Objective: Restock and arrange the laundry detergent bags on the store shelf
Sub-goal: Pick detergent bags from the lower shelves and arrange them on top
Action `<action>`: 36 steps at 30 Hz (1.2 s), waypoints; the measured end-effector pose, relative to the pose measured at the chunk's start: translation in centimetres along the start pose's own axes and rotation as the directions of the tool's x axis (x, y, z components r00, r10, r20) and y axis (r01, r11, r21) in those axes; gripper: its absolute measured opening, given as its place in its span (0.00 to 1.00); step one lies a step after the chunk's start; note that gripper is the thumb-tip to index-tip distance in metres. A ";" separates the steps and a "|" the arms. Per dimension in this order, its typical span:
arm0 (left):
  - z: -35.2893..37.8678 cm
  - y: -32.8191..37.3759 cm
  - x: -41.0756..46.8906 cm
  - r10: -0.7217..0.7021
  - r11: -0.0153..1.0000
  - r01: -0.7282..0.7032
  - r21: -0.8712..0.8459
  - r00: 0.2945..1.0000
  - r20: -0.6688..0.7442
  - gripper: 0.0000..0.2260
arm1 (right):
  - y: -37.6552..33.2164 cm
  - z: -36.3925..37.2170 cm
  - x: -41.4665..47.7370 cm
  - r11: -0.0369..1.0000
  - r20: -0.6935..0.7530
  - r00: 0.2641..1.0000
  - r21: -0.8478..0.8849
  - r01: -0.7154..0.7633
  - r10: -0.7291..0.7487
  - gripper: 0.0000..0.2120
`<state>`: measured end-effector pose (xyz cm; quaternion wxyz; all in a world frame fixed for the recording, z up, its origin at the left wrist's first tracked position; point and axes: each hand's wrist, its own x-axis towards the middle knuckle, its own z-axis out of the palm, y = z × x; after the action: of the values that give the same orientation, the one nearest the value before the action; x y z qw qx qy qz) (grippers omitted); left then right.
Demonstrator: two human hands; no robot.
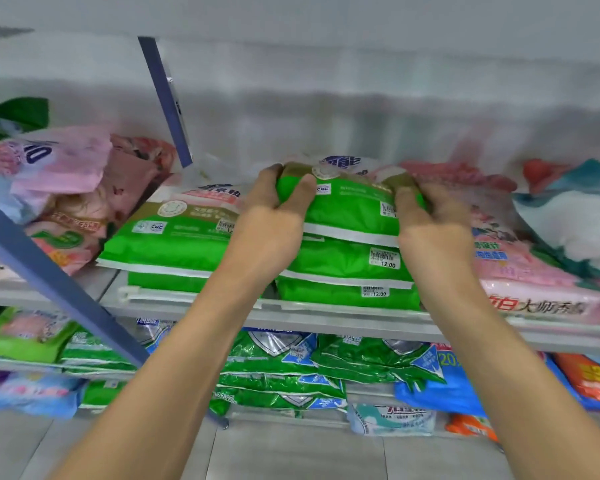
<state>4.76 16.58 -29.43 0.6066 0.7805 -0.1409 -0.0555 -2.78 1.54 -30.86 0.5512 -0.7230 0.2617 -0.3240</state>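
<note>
A bright green detergent bag with a gold top band lies on top of a stack of two like bags on the grey shelf. My left hand grips its left end, thumb on top. My right hand grips its right end. A second stack of green bags lies just to the left on the same shelf.
Pink bags lie to the right, more pink bags to the left. A blue slanted upright stands behind the left stack, another blue bar crosses at left. Lower shelves hold green, blue and orange bags.
</note>
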 end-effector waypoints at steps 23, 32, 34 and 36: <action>0.7 -0.3 -4.1 0.103 0.975 -0.067 0.213 0.981 -0.165 0.18 | -0.5 -2.0 -1.8 0.981 0.143 0.974 -0.110 -0.160 0.174 0.14; -1.7 1.4 -7.5 0.032 0.887 -0.011 0.462 0.999 -0.036 0.25 | -2.3 -4.0 -4.1 0.966 0.221 0.970 -0.255 -0.043 0.101 0.09; -2.5 1.7 -8.6 0.016 0.871 -0.021 0.491 1.000 0.015 0.27 | -2.5 -4.5 -4.5 0.952 0.247 0.965 -0.307 -0.003 0.083 0.10; -3.4 2.2 -9.6 0.027 0.846 -0.039 0.532 0.999 0.031 0.27 | -2.7 -5.3 -5.2 0.931 0.284 0.955 -0.364 0.032 0.079 0.11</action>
<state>-3.82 21.99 -27.25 0.3658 0.9148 -0.1710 -0.0123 -10.12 2.73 -28.22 0.4439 -0.8496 0.2411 -0.1519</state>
